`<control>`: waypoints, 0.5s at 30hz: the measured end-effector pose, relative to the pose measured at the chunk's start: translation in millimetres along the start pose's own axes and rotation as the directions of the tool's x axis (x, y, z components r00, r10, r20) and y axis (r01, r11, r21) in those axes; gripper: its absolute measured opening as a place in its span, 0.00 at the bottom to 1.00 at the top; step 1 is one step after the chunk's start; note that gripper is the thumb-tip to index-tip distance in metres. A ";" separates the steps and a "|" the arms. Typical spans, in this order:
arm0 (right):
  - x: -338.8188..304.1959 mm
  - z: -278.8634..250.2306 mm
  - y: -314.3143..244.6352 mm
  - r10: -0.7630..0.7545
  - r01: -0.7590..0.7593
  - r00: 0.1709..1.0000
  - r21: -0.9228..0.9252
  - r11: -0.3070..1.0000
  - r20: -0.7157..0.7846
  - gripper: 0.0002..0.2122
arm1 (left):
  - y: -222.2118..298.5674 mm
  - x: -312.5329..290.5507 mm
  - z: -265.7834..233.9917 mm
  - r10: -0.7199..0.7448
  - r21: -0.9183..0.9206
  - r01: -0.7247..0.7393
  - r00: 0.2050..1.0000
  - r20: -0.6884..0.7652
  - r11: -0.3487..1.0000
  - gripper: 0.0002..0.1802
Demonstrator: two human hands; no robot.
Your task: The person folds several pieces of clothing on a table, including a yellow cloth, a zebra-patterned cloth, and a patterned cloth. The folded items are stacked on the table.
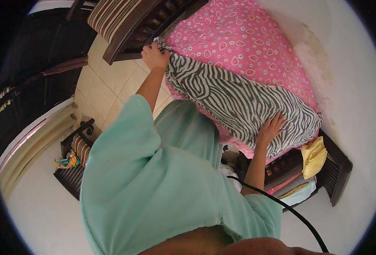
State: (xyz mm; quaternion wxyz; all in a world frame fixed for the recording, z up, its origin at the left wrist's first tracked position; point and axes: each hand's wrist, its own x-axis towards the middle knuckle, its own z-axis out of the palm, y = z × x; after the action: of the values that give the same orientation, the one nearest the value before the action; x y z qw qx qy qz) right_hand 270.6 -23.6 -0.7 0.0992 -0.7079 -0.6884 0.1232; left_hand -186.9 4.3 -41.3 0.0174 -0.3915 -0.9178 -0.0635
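A black-and-white zebra-striped cloth (226,91) lies folded in a long band across a pink patterned sheet (247,40). At the band's far left end, my left hand (155,56) is closed on a bunched corner of the cloth. My right hand (271,129) rests flat on the striped cloth toward its right end, fingers spread. Pink fabric shows along the near edge below the stripes. What lies beneath the sheet is hidden.
A dark wooden bench (128,32) with a striped cushion stands at upper left. Folded yellow cloth (314,157) lies on dark wooden furniture at right, by the white wall (337,55). A black cable (281,204) crosses the lower right. Tiled floor (111,80) shows at left.
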 end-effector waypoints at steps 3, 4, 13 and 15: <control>1.4 4.7 -2.5 0.022 -0.021 1.000 -0.084 0.996 0.014 0.23 | -17.8 25.9 12.6 -0.002 0.007 0.001 0.981 0.193 1.000 0.25; 2.7 4.6 -3.3 0.023 -0.021 1.000 -0.103 0.994 0.015 0.23 | -35.2 34.9 30.5 -0.017 -0.152 0.076 0.934 0.356 0.985 0.25; 10.8 10.4 -23.1 0.130 -0.133 0.990 -0.080 0.988 -0.045 0.24 | -106.0 55.8 16.5 -0.053 -0.453 0.875 0.451 0.891 -0.168 0.13; 11.3 11.3 -28.5 0.133 -0.140 0.988 -0.096 0.985 -0.075 0.24 | -119.4 41.9 34.0 -0.128 -0.411 0.840 0.391 0.911 -0.355 0.16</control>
State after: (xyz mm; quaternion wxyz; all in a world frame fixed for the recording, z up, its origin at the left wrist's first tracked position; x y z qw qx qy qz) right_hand 240.2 -11.7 -3.0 0.0781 -0.7613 -0.6398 0.0703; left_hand -301.4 -43.1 -83.9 -0.5278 0.2183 -0.6114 -0.5477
